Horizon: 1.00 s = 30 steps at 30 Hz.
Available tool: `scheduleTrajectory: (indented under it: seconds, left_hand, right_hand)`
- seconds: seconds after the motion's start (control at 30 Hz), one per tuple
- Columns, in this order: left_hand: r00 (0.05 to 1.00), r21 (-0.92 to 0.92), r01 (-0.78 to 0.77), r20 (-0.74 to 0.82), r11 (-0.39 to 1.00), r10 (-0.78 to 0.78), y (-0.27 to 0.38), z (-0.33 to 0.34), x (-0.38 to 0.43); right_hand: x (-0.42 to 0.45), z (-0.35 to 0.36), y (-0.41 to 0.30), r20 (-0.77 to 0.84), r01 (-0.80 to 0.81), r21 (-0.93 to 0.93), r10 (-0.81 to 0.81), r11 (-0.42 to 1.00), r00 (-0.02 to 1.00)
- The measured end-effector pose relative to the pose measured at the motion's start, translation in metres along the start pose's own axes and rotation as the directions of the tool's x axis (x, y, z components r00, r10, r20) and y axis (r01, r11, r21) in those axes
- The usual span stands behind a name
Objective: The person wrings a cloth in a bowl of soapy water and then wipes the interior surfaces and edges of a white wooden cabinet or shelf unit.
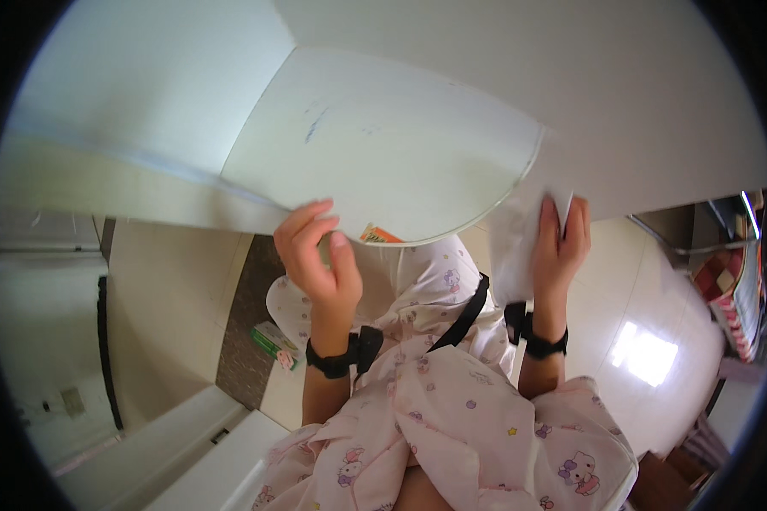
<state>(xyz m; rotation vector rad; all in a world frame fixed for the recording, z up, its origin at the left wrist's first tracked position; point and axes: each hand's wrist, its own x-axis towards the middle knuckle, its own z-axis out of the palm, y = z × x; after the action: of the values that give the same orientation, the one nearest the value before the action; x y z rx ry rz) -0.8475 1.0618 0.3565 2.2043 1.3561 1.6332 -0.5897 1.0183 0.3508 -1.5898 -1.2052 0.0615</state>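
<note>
My left hand point(316, 255) is at the front edge of a white rounded corner shelf point(409, 160), fingers curled and thumb apart, with no object plainly in its grasp. To the right, my right hand point(564, 239) holds a thin white cloth or tissue point(511, 243) that hangs beside the shelf's curved edge; a thin pale edge shows between its fingers. A small orange packet point(380, 235) with print lies on the shelf near the front rim, just right of my left fingers. Faint bluish marks show on the shelf surface. Both wrists wear black straps.
White panels point(645, 121) rise around the shelf. Below left, a green and white pack point(275, 345) lies on the floor by a dark brown strip point(249, 319). A white drawer or cabinet front point(185, 447) stands at lower left. A metal-framed item and a checked fabric point(722, 274) are at right.
</note>
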Motion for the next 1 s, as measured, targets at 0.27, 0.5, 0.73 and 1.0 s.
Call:
scheduleTrajectory:
  seconds: [0.27, 0.5, 0.73, 1.0]
  left_hand:
    - [0.988, 0.186, -0.014, 0.154, 0.982, -0.015, 0.001, 0.041, 0.030]
    - [0.990, 0.158, -0.005, 0.138, 0.987, -0.017, -0.006, 0.032, 0.029]
    - [0.993, 0.163, 0.018, 0.114, 0.986, -0.037, -0.010, 0.027, 0.027]
    - [0.992, 0.157, -0.009, 0.128, 0.987, -0.012, -0.010, 0.030, 0.029]
  right_hand:
    - [0.043, 0.044, 0.041, -0.141, 0.167, -0.249, -0.207, 0.954, 0.968]
    - [0.072, 0.030, 0.029, 0.093, 0.389, -0.273, -0.378, 0.880, 0.921]
    - [0.059, 0.028, 0.022, 0.159, 0.368, -0.243, -0.338, 0.897, 0.928]
    - [0.055, 0.032, 0.033, 0.067, 0.239, -0.160, -0.231, 0.958, 0.971]
